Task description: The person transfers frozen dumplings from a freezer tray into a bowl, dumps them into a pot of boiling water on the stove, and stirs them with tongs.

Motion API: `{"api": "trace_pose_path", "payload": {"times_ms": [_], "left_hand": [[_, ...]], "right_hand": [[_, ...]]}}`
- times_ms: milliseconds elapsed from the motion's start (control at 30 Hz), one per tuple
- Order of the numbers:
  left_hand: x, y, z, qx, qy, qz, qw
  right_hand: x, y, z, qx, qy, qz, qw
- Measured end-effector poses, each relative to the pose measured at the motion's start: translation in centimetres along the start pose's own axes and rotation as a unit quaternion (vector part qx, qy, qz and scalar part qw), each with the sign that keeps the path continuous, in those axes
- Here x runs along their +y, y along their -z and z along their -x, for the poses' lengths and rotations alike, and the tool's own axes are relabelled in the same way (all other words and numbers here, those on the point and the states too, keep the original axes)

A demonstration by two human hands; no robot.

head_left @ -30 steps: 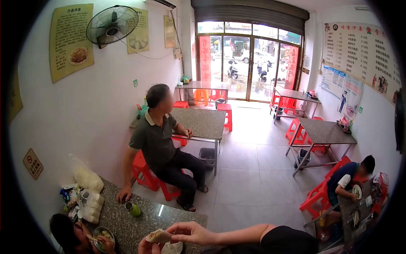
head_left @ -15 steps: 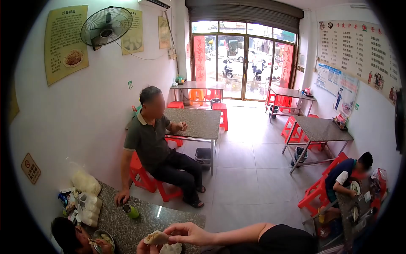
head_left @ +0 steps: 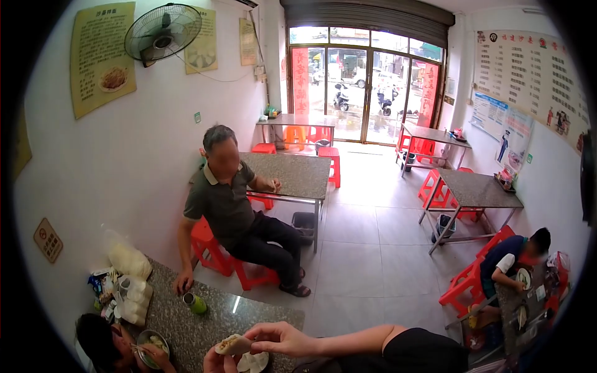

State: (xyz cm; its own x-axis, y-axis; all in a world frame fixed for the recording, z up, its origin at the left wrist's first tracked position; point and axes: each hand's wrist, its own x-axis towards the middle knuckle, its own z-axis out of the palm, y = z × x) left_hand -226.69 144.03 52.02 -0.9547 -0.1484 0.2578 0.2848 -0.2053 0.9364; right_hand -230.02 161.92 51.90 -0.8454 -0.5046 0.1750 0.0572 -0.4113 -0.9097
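At the bottom of the head view, a pale stuffed bun [head_left: 232, 345] is held up, its brownish filling showing on the left side. My left hand [head_left: 217, 362] grips it from below and the left, mostly cut off by the frame. The fingers of my right hand [head_left: 283, 339] are closed on the bun's right end; a bare forearm and dark sleeve run off to the right. Just under my hands, a plate of whitish food [head_left: 254, 362] is partly hidden. It sits at the near edge of the speckled table [head_left: 224, 317].
A green bottle [head_left: 195, 303] stands near a seated person's hand. At lower left another person eats from a bowl [head_left: 153, 345], beside bagged white cups [head_left: 134, 298]. A third person sits at a table on the right. Red stools [head_left: 211, 248] and a bin [head_left: 303, 225] stand beyond.
The view has shifted slightly, so the room appears a little to the right. My hands keep hold of the bun, which is slightly higher. The seated person's head has turned toward the camera.
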Motion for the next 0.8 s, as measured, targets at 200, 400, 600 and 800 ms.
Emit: {"api": "trace_pose_path", "payload": {"times_ms": [200,400,600,800], "left_hand": [[1.3,-0.9,0.2,0.004,0.008,0.005,1.000],[0.7,-0.6,0.2,0.000,0.005,0.015,1.000],[1.4,-1.2,0.1,0.000,0.005,0.006,1.000],[1.1,-0.9,0.3,-0.003,0.007,0.025,1.000]], "right_hand": [[-0.9,-0.2,0.2,0.011,-0.013,0.029,0.999],[-0.6,-0.2,0.2,0.012,-0.002,0.010,1.000],[-1.2,-0.1,0.2,0.012,-0.009,0.034,0.999],[-0.8,-0.4,0.5,0.019,-0.009,0.015,1.000]]}}
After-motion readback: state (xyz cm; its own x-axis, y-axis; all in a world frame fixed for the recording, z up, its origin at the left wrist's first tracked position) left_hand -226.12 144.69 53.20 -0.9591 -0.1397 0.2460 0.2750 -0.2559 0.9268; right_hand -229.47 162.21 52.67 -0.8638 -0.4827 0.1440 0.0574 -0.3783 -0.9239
